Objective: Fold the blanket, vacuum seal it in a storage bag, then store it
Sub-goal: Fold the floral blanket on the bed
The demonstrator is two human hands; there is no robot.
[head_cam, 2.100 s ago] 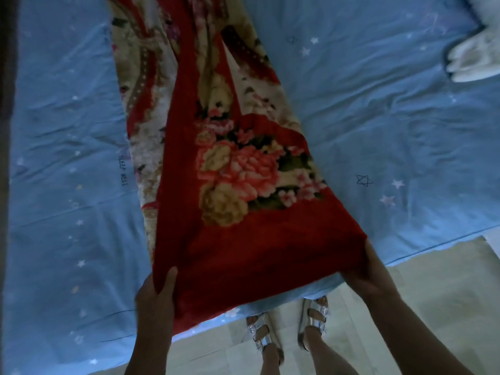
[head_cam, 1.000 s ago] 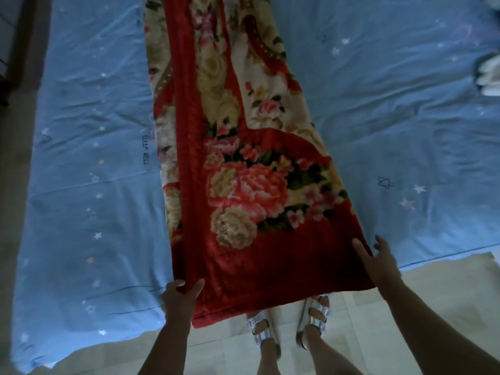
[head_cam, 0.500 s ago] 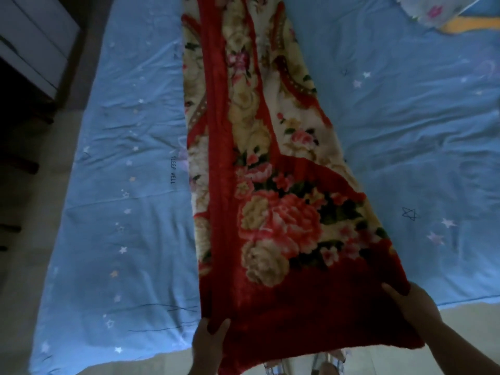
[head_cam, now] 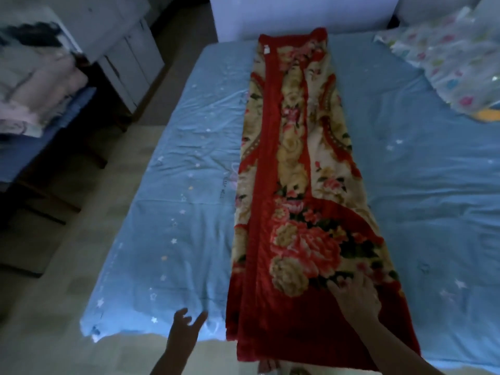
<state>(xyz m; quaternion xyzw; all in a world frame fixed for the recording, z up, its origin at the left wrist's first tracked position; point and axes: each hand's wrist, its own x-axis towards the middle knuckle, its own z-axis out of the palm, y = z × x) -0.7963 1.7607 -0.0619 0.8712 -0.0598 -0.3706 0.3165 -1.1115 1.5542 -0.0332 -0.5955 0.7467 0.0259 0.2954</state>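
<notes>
The blanket (head_cam: 300,190) lay on the bed (head_cam: 173,217) as a long narrow strip, running from the headboard end to the near edge, where its red border overhung slightly. The right hand (head_cam: 357,296) rested flat on the near floral panel, fingers spread, gripping nothing. The left hand (head_cam: 185,331) hovered beside the strip above the sheet, fingers spread, empty and clear of the fabric.

The step in hand appeared to be squaring the strip before the crosswise fold. To do it well, press out trapped bulk along the strip, align the long edges, then take both near corners and carry them to the far end.

The room was dim. The layer count, the blanket's underside and the near hem's corners could not be made out. No storage bag could be identified.
</notes>
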